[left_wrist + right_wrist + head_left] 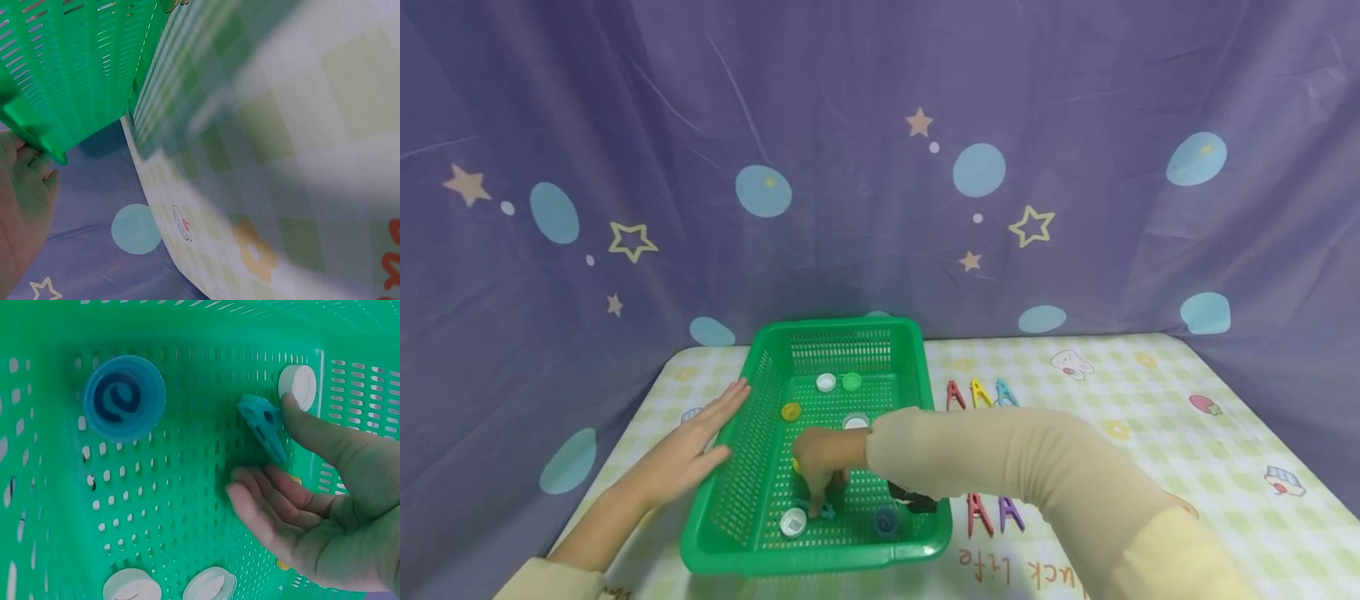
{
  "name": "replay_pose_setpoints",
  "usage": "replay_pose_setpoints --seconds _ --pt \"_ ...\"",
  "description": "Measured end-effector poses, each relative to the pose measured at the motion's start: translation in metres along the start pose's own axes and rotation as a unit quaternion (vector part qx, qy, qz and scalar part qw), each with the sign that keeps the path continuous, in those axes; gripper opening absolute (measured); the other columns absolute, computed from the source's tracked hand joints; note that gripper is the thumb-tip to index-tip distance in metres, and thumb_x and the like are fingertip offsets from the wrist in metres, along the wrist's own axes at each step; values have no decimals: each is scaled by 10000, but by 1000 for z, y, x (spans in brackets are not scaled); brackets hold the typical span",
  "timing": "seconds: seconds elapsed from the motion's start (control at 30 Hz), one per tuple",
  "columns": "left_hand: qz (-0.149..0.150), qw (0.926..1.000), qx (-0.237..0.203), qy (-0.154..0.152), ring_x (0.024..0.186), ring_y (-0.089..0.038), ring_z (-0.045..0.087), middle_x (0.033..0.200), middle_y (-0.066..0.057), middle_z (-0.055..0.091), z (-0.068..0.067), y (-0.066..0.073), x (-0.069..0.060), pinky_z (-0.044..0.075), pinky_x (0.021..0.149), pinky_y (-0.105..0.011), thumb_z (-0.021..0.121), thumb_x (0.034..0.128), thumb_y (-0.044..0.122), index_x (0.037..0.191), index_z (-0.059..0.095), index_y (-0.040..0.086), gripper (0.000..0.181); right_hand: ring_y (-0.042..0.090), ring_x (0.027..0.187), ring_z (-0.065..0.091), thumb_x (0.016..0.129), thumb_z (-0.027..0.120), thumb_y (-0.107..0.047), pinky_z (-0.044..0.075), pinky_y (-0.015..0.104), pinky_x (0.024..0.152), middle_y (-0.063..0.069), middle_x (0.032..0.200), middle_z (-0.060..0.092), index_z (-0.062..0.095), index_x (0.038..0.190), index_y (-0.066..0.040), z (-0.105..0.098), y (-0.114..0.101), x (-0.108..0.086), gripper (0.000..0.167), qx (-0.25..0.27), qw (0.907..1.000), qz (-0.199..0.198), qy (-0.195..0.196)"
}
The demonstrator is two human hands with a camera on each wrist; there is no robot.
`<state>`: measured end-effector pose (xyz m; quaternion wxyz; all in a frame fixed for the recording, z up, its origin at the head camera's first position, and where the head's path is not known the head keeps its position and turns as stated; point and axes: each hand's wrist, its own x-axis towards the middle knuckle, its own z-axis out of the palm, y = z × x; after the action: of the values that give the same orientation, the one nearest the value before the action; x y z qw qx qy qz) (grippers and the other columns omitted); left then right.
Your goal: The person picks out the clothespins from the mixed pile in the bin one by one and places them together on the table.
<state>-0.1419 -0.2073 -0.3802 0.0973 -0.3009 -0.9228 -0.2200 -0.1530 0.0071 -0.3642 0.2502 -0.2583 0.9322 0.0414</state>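
A green plastic basket stands on the table. My left hand rests against its left rim with the fingers extended. Inside the basket, my right hand reaches down to a blue clothespin on the perforated floor. Thumb and fingers stand apart on either side of the clothespin, not pinching it. Close to the thumb tip is a white bottle cap. A blue bottle cap lies apart from the hand. Yellow bits show partly behind the right hand.
More caps lie in the basket, among them a white one, a green one and a yellow one. Right of the basket, clothespins lie in rows, including a yellow clothespin and a purple clothespin. A purple curtain hangs behind.
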Motion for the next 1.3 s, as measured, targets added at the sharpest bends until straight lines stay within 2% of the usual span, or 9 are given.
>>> replay_pose_setpoints --seconds 0.23,0.5,0.6,0.7,0.8,0.93,1.1,1.17,1.3 --pt "-13 10000 82 -6 1489 -88 112 1598 -160 237 0 1 0 313 1080 -601 549 885 123 1530 248 84 712 112 718 686 709 843 -228 563 173 598 16 1008 619 553 1142 -159 -4 5 8 525 -329 9995 -16 15" --pt "-108 9999 25 -55 1504 -206 161 1605 -147 224 -1 1 0 314 1077 -615 542 886 120 1535 237 100 717 89 833 693 757 795 -317 512 151 579 -12 951 650 615 1116 -127 -22 27 25 445 -1555 9876 -12 -211" --pt "-104 9999 37 -40 1504 -187 153 1605 -146 224 0 1 0 264 1158 -480 539 889 123 1535 235 100 715 94 859 695 738 805 -336 519 156 597 -17 912 659 609 1126 -130 -25 30 28 481 -1489 9878 193 -404" --pt "-99 9999 65 -11 1500 -146 138 1604 -143 230 1 0 0 193 1171 -316 540 890 124 1535 238 102 713 104 873 708 725 819 -333 543 159 624 -11 878 701 666 999 -128 -25 31 29 375 -1388 9888 206 -501" --pt "-94 9999 39 -4 1500 -143 133 1603 -146 230 1 -1 0 247 1172 -428 539 886 119 1535 237 100 716 121 867 718 732 823 -294 567 171 659 12 865 724 684 857 -123 -24 31 29 253 -1261 9908 77 -481" --pt "-90 10000 -20 -29 1505 -203 153 1603 -155 225 1 0 1 319 1055 -653 537 883 118 1534 235 91 718 128 849 714 785 785 -259 582 193 736 18 847 711 673 885 -107 -27 34 27 214 -1232 9905 -175 -579" --pt "-129 9999 0 -61 1499 -274 189 1606 -142 222 0 2 1 314 1097 -586 534 894 130 1537 232 105 711 149 784 699 835 735 -205 591 229 772 36 786 676 655 890 -89 -37 42 23 151 -1006 9903 -448 -842" --pt "-139 9999 13 -54 1495 -288 199 1606 -140 225 0 2 0 289 1143 -481 534 896 129 1536 235 108 707 157 802 707 849 716 -210 590 229 775 47 814 709 685 860 -89 -42 46 21 126 -1038 9883 -577 -958" --pt "-159 9999 0 -50 1503 -241 175 1605 -148 226 1 0 0 289 1139 -501 537 890 122 1534 238 99 710 180 872 721 830 743 -191 590 254 795 52 918 743 723 902 -105 -53 53 17 114 -427 9917 -710 -985"
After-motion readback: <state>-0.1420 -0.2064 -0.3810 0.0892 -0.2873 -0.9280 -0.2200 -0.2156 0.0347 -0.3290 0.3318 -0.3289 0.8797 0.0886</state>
